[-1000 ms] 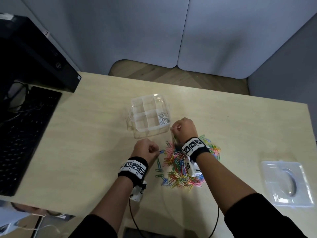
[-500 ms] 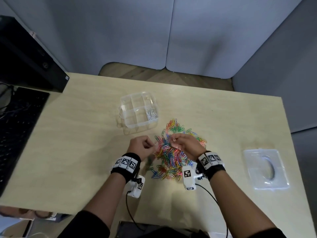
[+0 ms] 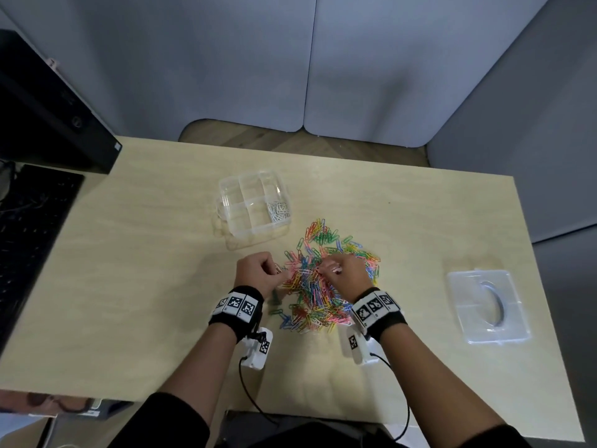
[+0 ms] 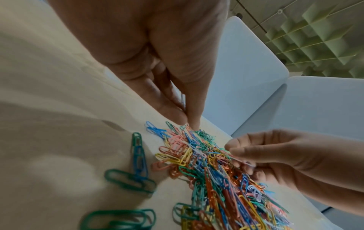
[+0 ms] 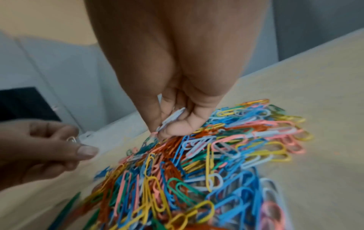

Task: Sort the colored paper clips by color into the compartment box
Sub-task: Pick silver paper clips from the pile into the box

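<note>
Glossy coated-wire paper clips (image 3: 326,286), smooth, prob plastic-coated. Clear shiny plastic compartment box (image 3: 253,202) and lid (image 3: 484,305). Matt light wood-look tabletop (image 3: 145,286), v smooth.

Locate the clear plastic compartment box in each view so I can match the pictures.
Head: the clear plastic compartment box sits upper centre on the table, beyond the pile, white clips in one compartment.
Left wrist: not in it.
Right wrist: only a blurred pale edge behind the left hand; cannot tell if it is the box.
Shared landmark: the heap of coloured paper clips.
</note>
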The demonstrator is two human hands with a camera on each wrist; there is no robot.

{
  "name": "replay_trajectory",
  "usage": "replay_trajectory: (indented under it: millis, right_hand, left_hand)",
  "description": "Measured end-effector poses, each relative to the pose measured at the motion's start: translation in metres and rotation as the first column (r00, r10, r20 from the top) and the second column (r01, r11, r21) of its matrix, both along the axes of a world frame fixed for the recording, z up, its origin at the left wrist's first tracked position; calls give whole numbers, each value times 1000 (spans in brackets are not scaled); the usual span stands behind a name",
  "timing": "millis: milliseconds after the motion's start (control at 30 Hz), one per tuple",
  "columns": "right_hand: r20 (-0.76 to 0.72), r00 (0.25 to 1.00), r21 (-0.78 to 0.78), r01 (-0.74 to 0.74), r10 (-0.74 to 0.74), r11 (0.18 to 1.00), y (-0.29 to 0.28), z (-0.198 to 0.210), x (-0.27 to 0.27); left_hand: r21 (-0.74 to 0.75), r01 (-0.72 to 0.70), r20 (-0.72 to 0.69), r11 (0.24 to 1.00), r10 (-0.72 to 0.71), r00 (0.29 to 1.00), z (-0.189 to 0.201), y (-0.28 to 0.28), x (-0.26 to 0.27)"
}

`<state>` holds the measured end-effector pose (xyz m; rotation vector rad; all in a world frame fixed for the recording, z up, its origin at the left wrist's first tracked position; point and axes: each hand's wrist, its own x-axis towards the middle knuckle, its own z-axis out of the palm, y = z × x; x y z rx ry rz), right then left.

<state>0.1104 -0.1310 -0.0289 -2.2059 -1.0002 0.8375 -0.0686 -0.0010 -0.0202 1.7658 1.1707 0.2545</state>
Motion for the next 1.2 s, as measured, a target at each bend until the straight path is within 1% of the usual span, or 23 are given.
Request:
replay_trajectory:
  millis: [67, 167, 233, 333, 400, 467, 533, 667, 733, 767, 833, 900, 933, 967, 1000, 1033, 1067, 1133, 1167, 1200]
  right_hand:
    - [-23, 999, -7, 32, -32, 999, -12, 0, 3]
    - [-39, 999, -25, 3, -4, 1000, -21, 0, 5]
    - [-44, 999, -19, 23, -24, 1000, -21, 2, 6]
    - [-37, 994, 13, 99, -99, 995, -20, 6, 11]
    - [-2, 995, -8, 95, -95, 995, -20, 7, 13]
    - [80, 996, -84, 41, -35, 996, -23, 6, 14]
    - [142, 990, -142, 22, -1, 990, -27, 4, 12]
    - [180, 983, -148, 1, 26, 989, -30, -1, 4]
    - [206, 978, -139, -15, 44, 990, -30, -2, 2]
    - [200, 979, -132, -17, 43, 991, -30, -1, 3]
    - [138, 990, -109, 4, 12, 994, -33, 3, 9]
    - [28, 997, -60, 78, -77, 995, -41, 4, 17]
    - [-68, 987, -31, 142, -144, 989, -45, 2, 20]
    - [-192, 957, -19, 217, -217, 976, -49, 1, 23]
    - [-342, 896, -20, 295, -284, 955, -52, 0, 25]
    - [-502, 797, -42, 366, -336, 930, -54, -1, 25]
    - [-628, 687, -75, 414, -365, 907, -55, 2, 24]
    - [-784, 492, -118, 480, -379, 869, -58, 10, 22]
    - [-833, 400, -138, 517, -382, 845, -60, 14, 21]
    - [-863, 326, -159, 552, -387, 819, -61, 14, 21]
  left_hand:
    - [7, 20, 27, 1000, -20, 999, 0, 0, 4]
    - [-3, 70, 43, 998, -69, 997, 0, -5, 16]
    - [13, 128, 18, 992, -128, 992, -4, -7, 23]
    - [38, 189, -33, 981, -188, 982, -9, -7, 29]
    - [77, 251, -61, 965, -247, 967, -13, -7, 32]
    - [135, 336, -106, 932, -323, 940, -13, -7, 35]
    - [169, 405, -170, 899, -378, 910, -11, -5, 39]
    - [193, 474, -221, 859, -433, 874, -10, -1, 47]
    - [191, 482, -222, 855, -441, 870, -10, 0, 47]
    - [190, 479, -212, 857, -440, 873, -10, 0, 47]
    - [188, 468, -194, 864, -434, 880, -11, 0, 46]
    - [177, 440, -150, 880, -417, 896, -13, 0, 45]
    - [166, 421, -120, 892, -405, 906, -14, -1, 44]
    - [155, 401, -87, 903, -392, 916, -15, -1, 43]
    - [141, 387, -63, 911, -382, 922, -14, -3, 42]
    - [126, 372, -47, 920, -369, 928, -14, -4, 42]
    - [107, 362, -46, 926, -359, 932, -13, -6, 42]
    - [86, 357, -64, 930, -352, 934, -9, -9, 45]
    - [71, 352, -64, 933, -348, 935, -6, -11, 47]
    - [48, 342, -62, 939, -339, 939, -4, -12, 49]
